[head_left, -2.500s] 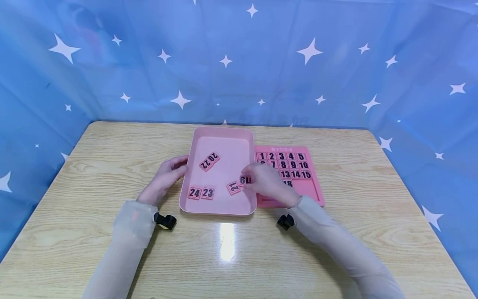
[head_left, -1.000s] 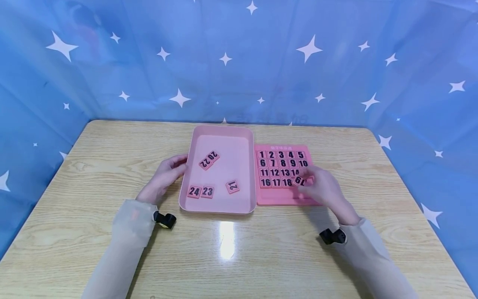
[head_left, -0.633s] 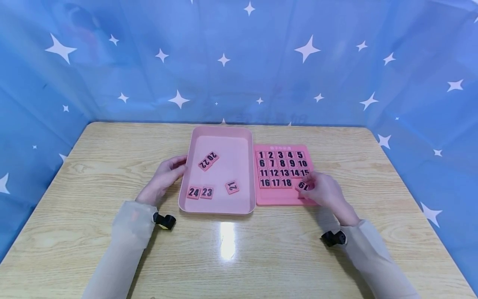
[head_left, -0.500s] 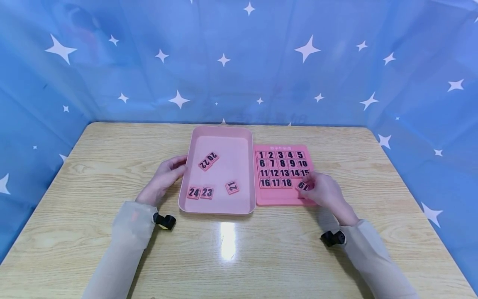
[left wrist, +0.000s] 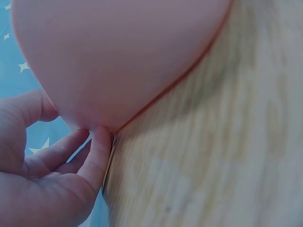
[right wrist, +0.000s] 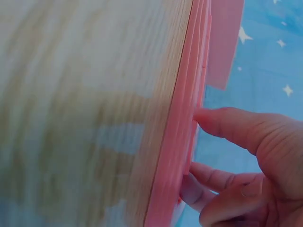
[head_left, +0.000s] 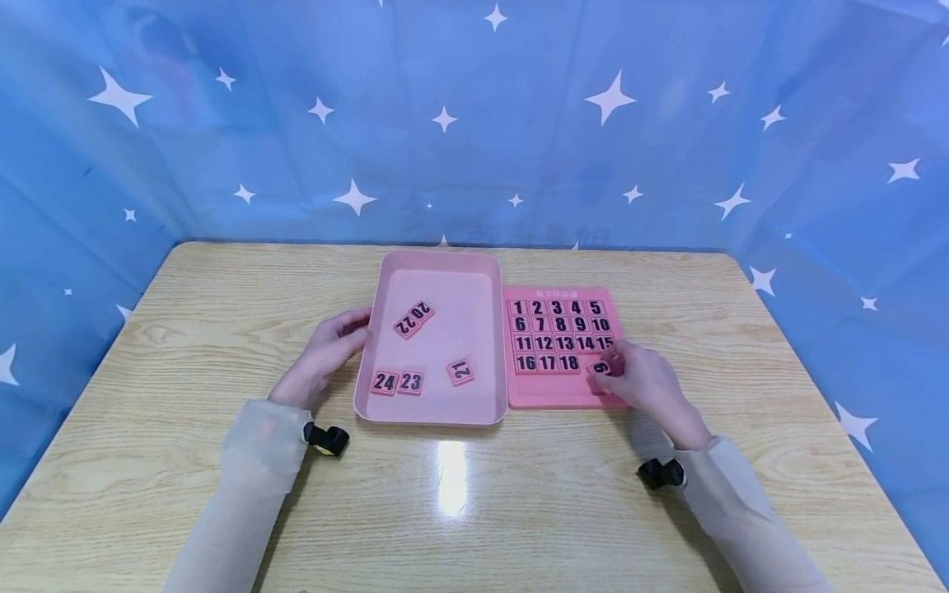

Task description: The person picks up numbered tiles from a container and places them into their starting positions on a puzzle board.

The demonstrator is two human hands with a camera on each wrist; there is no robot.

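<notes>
My left hand (head_left: 324, 354) rests its fingertips against the left outer wall of a pink tray (head_left: 452, 284); in the left wrist view the fingers (left wrist: 97, 156) are loosely bent against that wall. To the tray's right lies a pink number puzzle board (head_left: 544, 394), tiles 1 to 18 standing in order in its rows. My right hand (head_left: 651, 383) pinches the 19 number tile (head_left: 599, 368) over the fourth row, right of 18. That tile is tilted and partly covered by the fingers. In the right wrist view the thumb (right wrist: 227, 124) and fingertips meet the board's surface.
Inside the tray lie tiles 22 (head_left: 406, 326) and 20 (head_left: 422, 310) together, tiles 24 (head_left: 385, 382) and 23 (head_left: 411, 382) side by side, and a turned tile 21 (head_left: 460, 371). Wooden tabletop (head_left: 445, 527) surrounds them; a blue starred cloth (head_left: 474, 123) hangs behind.
My right hand took the 19 tile from the tray and carried it right, over the board. Lately it has shifted only slightly, covering more of the tile. My left hand stays at the tray.
</notes>
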